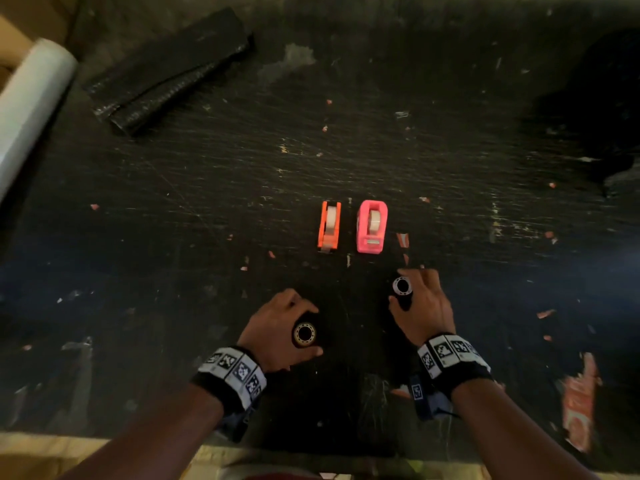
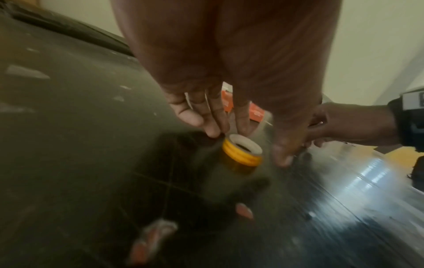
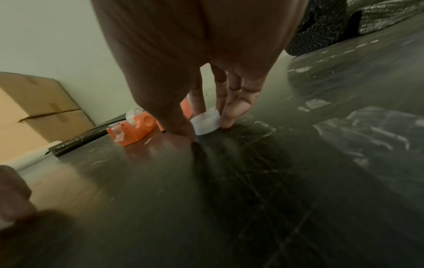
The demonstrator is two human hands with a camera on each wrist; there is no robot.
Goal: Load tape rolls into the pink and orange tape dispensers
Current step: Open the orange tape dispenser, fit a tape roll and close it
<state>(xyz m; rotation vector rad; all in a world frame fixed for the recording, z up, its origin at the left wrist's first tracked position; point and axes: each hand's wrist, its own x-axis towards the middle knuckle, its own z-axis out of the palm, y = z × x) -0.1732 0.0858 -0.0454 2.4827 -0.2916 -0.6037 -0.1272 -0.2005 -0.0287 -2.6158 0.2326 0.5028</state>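
The orange dispenser [image 1: 329,227] and the pink dispenser [image 1: 371,226] stand side by side mid-table, each with a clear tape roll in it. Nearer me, a yellow tape roll [image 1: 304,335] stands on end on the black table [image 1: 242,188]. My left hand [image 1: 311,329] curls round it; in the left wrist view its fingertips [image 2: 214,133] touch the roll's [image 2: 242,152] far rim and the thumb sits close beside it. My right hand [image 1: 403,289] pinches a white tape roll [image 1: 401,285] between thumb and fingers [image 3: 229,116], the roll [image 3: 205,123] resting on the table.
A folded black sheet [image 1: 169,71] lies at the back left beside a white film roll [image 1: 31,102]. A dark bundle [image 1: 595,98] sits at the back right. Red paper scraps [image 1: 580,403] dot the surface. A cardboard box [image 3: 39,105] stands beyond the table.
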